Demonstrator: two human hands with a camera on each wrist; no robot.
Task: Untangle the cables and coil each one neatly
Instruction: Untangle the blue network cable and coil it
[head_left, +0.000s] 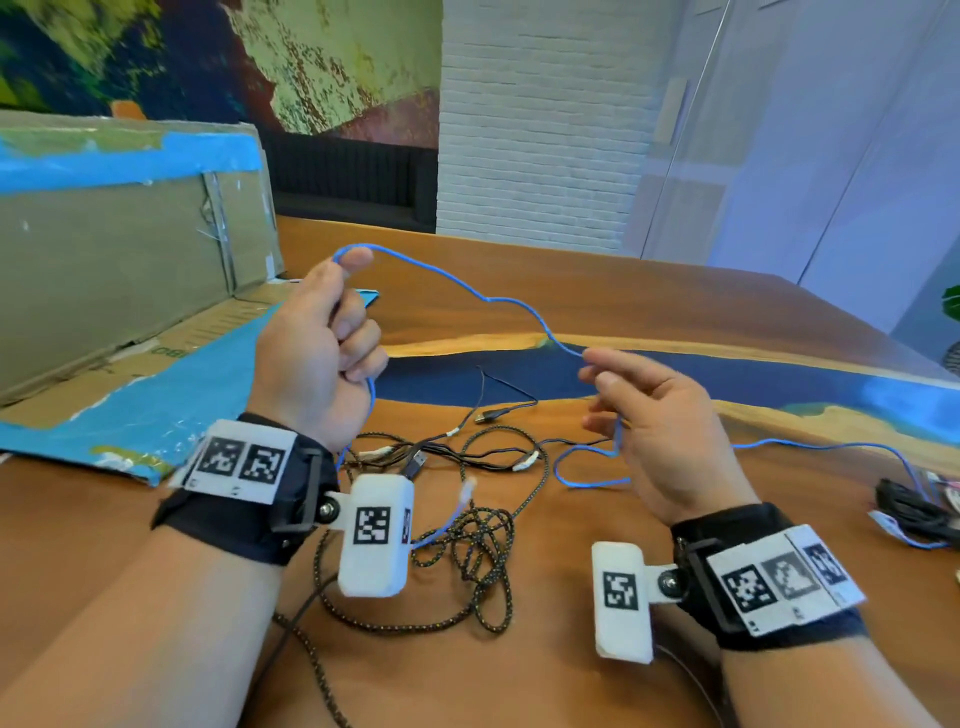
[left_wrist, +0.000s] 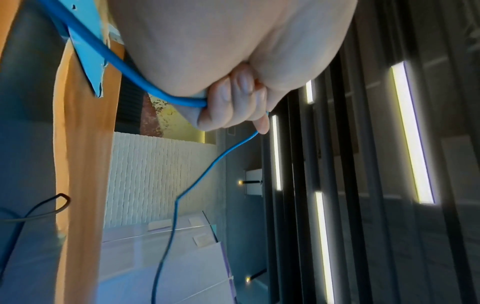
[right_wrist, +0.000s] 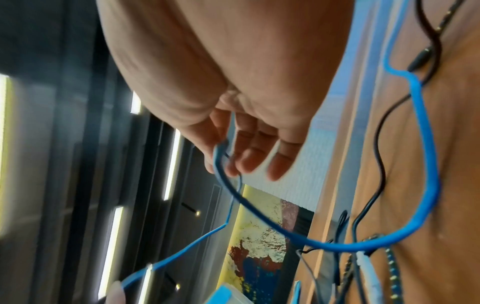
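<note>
A thin blue cable hangs in the air between my two hands. My left hand is raised in a fist around it; the cable loops over the thumb and drops out below the palm. The left wrist view shows the curled fingers closed round the blue cable. My right hand holds the same cable between thumb and forefinger, its other fingers loosely spread. From the right hand the blue cable sags in a loop onto the table. Its clear plug lies on the tangle.
On the wooden table lies a tangle: a black braided cable with yellow flecks and thin black cables with a USB plug. A cardboard box with blue tape stands left. A black bundle lies far right.
</note>
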